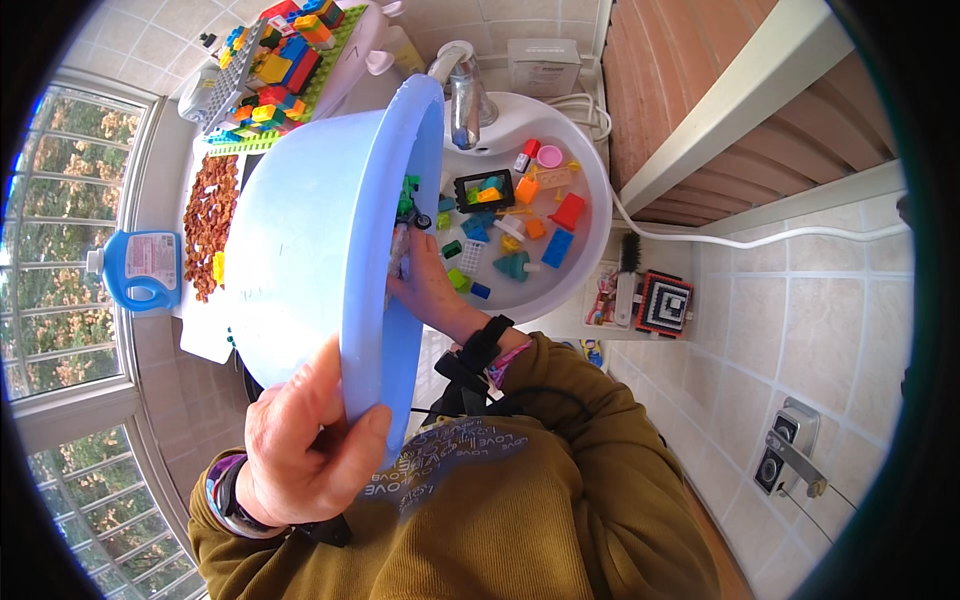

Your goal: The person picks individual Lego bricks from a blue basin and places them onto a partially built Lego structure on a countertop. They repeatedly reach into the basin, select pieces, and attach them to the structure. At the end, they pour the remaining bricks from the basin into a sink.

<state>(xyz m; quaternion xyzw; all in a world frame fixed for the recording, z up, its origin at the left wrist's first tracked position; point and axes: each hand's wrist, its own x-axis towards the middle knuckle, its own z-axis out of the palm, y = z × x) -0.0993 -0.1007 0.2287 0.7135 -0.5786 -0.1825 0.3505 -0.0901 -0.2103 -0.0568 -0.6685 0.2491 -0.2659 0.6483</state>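
My left hand (310,440) grips the near rim of a large light-blue plastic basin (300,230), which is tipped on its side over a white sink (592,235). My right hand (432,285) reaches behind the basin's rim into its open side, next to green and black toy pieces (408,205); its fingers are partly hidden. Several coloured toy bricks (520,225) lie loose in the sink bowl, among them a red one (568,210) and a blue one (557,247).
A chrome tap (465,95) stands behind the sink. A green baseplate piled with bricks (275,70) leans at top left. Brown dried bits (208,220) and a blue detergent bottle (145,268) sit by the window. A brush (627,270) and a black-and-white brick square (665,303) lie to the right.
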